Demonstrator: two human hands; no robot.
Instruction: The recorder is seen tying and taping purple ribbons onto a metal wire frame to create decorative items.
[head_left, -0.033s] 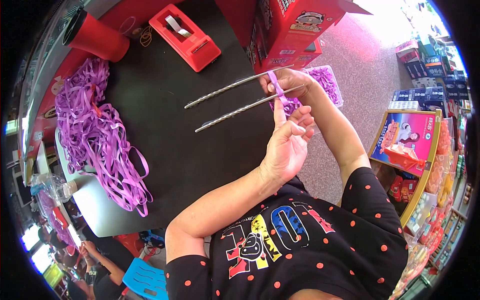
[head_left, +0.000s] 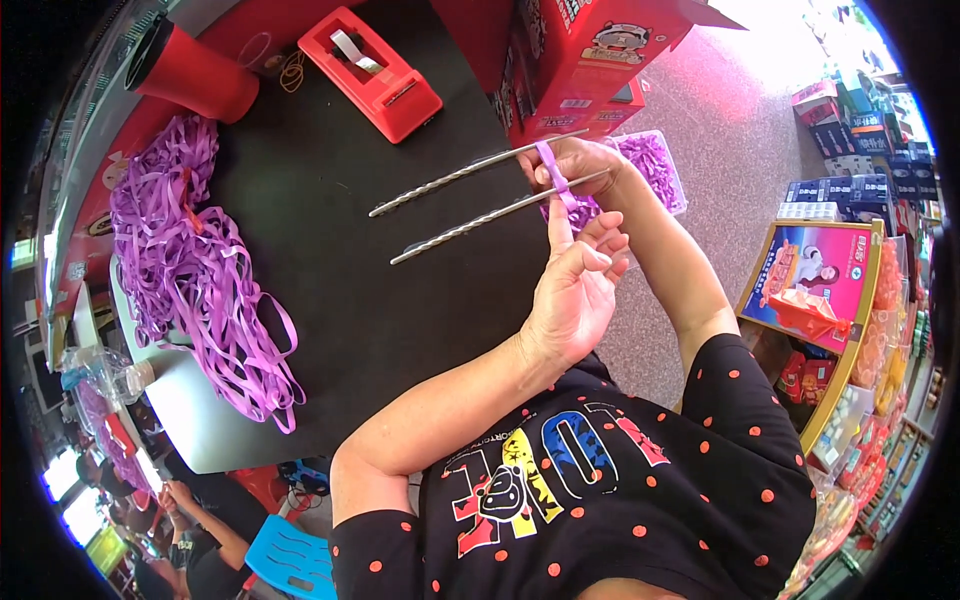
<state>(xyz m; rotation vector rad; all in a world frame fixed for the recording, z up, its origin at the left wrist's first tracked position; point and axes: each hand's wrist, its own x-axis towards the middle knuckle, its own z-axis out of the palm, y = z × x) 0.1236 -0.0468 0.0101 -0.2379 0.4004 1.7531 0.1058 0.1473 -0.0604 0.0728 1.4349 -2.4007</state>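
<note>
Two twisted metal rods (head_left: 455, 233) reach side by side over the dark table, and a purple ribbon (head_left: 553, 175) crosses both near their right ends. Behind that end my right hand (head_left: 580, 160) has its fingers curled in at the ribbon, partly hidden by the rods. My left hand (head_left: 577, 300) is palm up below the rods. Its index finger points straight up and touches the ribbon's lower end, while the other fingers are half bent and apart. More purple ribbon lies in a clear plastic box (head_left: 682, 190) beyond my right wrist.
A big heap of purple ribbon (head_left: 190, 260) covers the left of the black table top (head_left: 330, 330). At the back stand a red tape dispenser (head_left: 375, 80), a red cup (head_left: 205, 75) and a red carton (head_left: 580, 70). A blue stool (head_left: 290, 560) is at lower left, near another person's arms (head_left: 210, 525).
</note>
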